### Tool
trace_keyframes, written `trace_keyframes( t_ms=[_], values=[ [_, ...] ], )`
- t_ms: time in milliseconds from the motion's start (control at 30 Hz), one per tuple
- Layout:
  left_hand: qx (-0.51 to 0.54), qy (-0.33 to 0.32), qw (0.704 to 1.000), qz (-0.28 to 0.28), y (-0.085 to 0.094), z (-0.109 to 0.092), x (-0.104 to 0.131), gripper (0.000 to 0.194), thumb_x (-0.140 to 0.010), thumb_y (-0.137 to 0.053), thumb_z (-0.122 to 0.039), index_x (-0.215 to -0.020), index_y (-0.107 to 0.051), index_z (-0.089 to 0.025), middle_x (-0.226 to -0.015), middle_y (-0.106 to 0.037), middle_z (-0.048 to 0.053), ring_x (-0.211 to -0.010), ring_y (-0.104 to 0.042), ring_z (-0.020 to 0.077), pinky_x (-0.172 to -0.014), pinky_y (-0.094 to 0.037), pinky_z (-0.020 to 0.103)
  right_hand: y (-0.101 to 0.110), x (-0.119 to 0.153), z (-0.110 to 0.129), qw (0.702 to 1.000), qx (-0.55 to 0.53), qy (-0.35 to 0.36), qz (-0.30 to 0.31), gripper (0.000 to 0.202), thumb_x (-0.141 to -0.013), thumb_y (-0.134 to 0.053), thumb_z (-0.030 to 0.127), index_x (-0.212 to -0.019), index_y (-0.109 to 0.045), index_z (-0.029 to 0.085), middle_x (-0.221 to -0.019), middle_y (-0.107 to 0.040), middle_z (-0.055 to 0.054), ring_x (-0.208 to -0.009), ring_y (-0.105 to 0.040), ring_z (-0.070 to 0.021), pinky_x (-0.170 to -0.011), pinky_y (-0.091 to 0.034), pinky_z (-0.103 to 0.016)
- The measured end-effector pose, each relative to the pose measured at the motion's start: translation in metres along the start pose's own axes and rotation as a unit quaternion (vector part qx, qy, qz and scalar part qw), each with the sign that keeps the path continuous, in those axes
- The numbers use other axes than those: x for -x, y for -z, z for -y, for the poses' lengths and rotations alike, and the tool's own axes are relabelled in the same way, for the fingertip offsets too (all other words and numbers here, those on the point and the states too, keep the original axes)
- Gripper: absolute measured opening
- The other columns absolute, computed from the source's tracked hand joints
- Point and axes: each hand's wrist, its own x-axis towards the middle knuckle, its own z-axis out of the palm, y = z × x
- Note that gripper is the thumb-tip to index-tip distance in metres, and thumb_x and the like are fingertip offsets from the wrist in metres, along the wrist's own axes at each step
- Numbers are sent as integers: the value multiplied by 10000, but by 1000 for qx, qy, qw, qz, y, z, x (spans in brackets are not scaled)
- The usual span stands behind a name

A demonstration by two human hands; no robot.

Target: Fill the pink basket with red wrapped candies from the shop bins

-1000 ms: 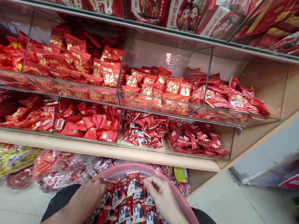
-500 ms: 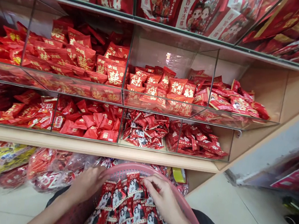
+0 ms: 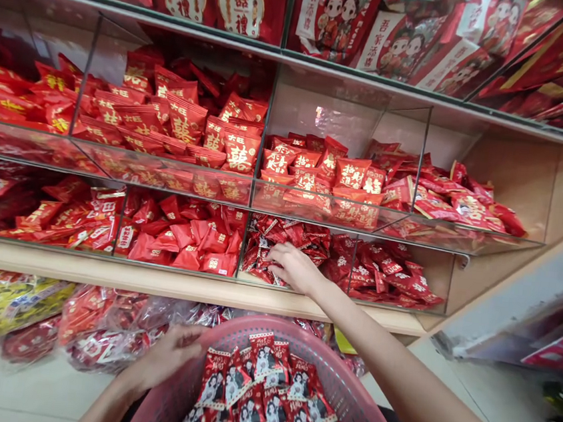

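Observation:
A pink plastic basket (image 3: 366,408) with small holes stands in front of me, heaped with red candy packets (image 3: 253,406) that carry a black-and-white couple print. My left hand (image 3: 170,354) is at the basket's left rim, fingers and thumb against the edge. My right hand (image 3: 295,269) is stretched forward over the lower shelf compartment of red and black packets (image 3: 261,239). Its fingers are bent downward and apart, touching or just above those packets; no packet shows in them. The fingertips are partly lost against the packets.
Clear dividers and front panels (image 3: 253,191) part the shelf bins of red packets. Beside the right forearm lies a bin of darker red packets (image 3: 380,272). A wooden ledge (image 3: 153,285) runs below. Bagged sweets (image 3: 25,301) lie on the floor at the left.
My right hand has left the packets in the basket and moved forward and up to the lower shelf compartment. My left hand remains at the basket rim. The view has shifted slightly left.

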Motion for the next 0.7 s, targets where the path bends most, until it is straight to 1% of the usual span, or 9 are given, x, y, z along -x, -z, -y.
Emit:
trace_keyframes(
  t_ms=[100, 200, 300, 400, 467, 600, 700],
  values=[
    [-6, -5, 1000, -5, 0, -1, 0, 439, -678, -464, -306, -1041, -653, -145, -1032, -670, 43, -966, -576, 248, -876, -441, 335, -3, -6, 1, 999, 31, -10, 11, 165, -818, -553, 258, -960, -596, 184, -959, -574, -61, -934, -512, -187, -832, -386, -302],
    [-27, 11, 999, -27, 0, 1, -1, 441, -671, -463, -307, -1041, -656, -164, -1029, -672, 36, -971, -572, 252, -868, -449, 339, -4, -6, 4, 998, 45, -33, 6, 229, -810, -567, 267, -1018, -569, 172, -1028, -553, -86, -977, -502, -211, -840, -384, -320],
    [-35, 11, 999, -32, -1, 5, -2, 435, -679, -467, -313, -1040, -656, -159, -1048, -664, 40, -983, -568, 251, -874, -445, 336, -5, -5, 5, 997, 53, -55, 6, 300, -811, -568, 276, -1089, -532, 170, -1098, -531, -100, -976, -514, -214, -820, -397, -321],
    [-29, 8, 999, -25, -1, 7, -3, 431, -690, -467, -312, -1047, -651, -153, -1069, -655, 43, -988, -568, 248, -880, -438, 329, -6, -4, 5, 996, 57, -67, 10, 339, -798, -584, 295, -1111, -523, 176, -1118, -531, -95, -1007, -504, -229, -822, -396, -323],
    [-19, 6, 1000, -14, -1, 8, -4, 428, -697, -466, -304, -1052, -647, -146, -1065, -657, 43, -983, -572, 244, -877, -438, 323, -6, -5, 6, 995, 60, -73, 11, 348, -789, -596, 302, -1105, -527, 172, -1092, -546, -95, -1024, -494, -238, -837, -385, -329],
    [15, -23, 999, 21, -1, 8, -5, 400, -722, -476, -300, -1039, -650, -129, -1014, -676, 46, -950, -589, 239, -858, -443, 307, -8, -7, 5, 994, 64, -89, 15, 372, -776, -609, 330, -1100, -531, 164, -1055, -559, -104, -1004, -500, -235, -832, -379, -336],
    [23, -23, 999, 26, -1, 6, -5, 374, -733, -476, -297, -1019, -662, -142, -991, -684, 35, -919, -600, 232, -835, -452, 296, -9, -8, 4, 993, 68, -99, 20, 415, -735, -646, 361, -1085, -550, 161, -1062, -552, -116, -1015, -484, -259, -815, -381, -353]
  ],
)
